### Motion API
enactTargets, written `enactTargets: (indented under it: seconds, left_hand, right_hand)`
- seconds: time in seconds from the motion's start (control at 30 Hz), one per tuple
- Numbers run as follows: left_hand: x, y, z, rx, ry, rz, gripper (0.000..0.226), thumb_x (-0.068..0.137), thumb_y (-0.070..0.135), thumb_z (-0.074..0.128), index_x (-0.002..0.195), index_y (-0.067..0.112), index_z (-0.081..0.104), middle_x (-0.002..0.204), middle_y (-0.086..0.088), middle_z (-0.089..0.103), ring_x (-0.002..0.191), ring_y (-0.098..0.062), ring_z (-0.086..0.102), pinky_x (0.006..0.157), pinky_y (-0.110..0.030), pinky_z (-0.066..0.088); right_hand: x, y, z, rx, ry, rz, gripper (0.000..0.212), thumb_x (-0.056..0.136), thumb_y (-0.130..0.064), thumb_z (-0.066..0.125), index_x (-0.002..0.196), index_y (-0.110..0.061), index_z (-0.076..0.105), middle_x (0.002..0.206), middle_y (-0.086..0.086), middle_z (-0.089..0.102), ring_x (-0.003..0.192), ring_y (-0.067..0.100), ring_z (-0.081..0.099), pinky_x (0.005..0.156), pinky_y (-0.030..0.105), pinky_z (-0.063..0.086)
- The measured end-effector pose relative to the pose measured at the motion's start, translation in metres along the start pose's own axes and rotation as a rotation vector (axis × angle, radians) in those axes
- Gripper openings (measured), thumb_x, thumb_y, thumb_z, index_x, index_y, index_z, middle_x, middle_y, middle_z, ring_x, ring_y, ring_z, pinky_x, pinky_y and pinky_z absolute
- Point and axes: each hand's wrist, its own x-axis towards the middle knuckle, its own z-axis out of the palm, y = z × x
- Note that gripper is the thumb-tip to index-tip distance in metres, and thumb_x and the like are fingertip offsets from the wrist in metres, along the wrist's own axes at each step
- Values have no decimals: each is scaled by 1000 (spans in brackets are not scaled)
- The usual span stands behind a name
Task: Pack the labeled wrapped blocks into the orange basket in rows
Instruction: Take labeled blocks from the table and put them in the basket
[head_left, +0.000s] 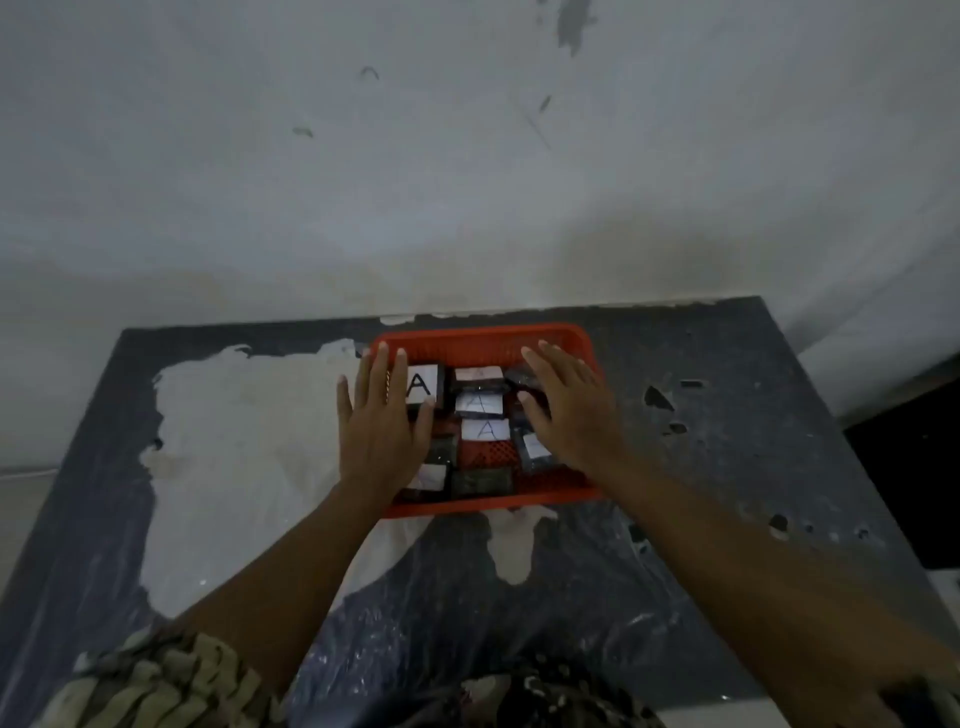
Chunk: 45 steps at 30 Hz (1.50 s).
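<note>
An orange basket sits on the table near the wall. Inside it lie several dark wrapped blocks with white labels marked "A". One large labeled block stands at the back left, and two smaller labeled blocks line up down the middle. My left hand lies flat over the basket's left side, fingers spread, its thumb touching the large block. My right hand hovers flat over the right side and covers the blocks there. Neither hand grips anything.
The table is dark and covered with plastic film, with a big pale patch on its left half. A stained white wall rises behind it. A dark object sits past the table's right edge.
</note>
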Motion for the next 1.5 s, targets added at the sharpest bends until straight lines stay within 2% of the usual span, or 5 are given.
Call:
enactTargets:
  seconds: [0.5, 0.87, 1.03, 1.27, 1.5]
  left_hand:
    - [-3, -15, 37, -317, -57, -605, 59, 103, 38, 34, 151, 8, 20, 139, -17, 51, 121, -36, 55, 97, -48, 45]
    - [-4, -26, 44, -326, -31, -662, 42, 102, 41, 34, 115, 5, 53, 106, -16, 67, 89, -31, 64, 74, -35, 48]
    - [-5, -26, 42, -322, -16, -645, 40, 102, 39, 36, 113, 4, 54, 105, -19, 67, 88, -34, 64, 76, -42, 52]
    - [-7, -22, 38, -308, -11, -638, 40, 102, 39, 36, 113, 4, 53, 106, -19, 66, 89, -35, 64, 76, -43, 51]
    - [-9, -19, 37, -303, -22, -644, 42, 102, 40, 35, 117, 4, 52, 110, -20, 65, 92, -36, 64, 79, -44, 51]
  right_hand:
    - [-16, 30, 44, -103, -257, 128, 50, 89, -21, 63, 136, -9, 53, 133, 14, 59, 122, 31, 56, 102, 43, 44]
    - [-2, 26, 16, 277, -177, 334, 35, 91, -25, 64, 125, -23, 57, 112, 5, 68, 98, 23, 64, 85, 36, 53]
    - [-7, 35, -19, 587, 21, 499, 33, 92, -34, 64, 124, -26, 63, 99, -18, 65, 84, -5, 62, 69, 8, 45]
    - [-24, 88, -45, 830, 386, 852, 34, 94, -25, 64, 126, -16, 59, 110, 0, 68, 90, 3, 68, 77, 24, 57]
    - [-50, 129, -14, 736, 25, 1004, 38, 97, -20, 57, 134, -22, 56, 115, -1, 61, 92, 11, 61, 71, 19, 46]
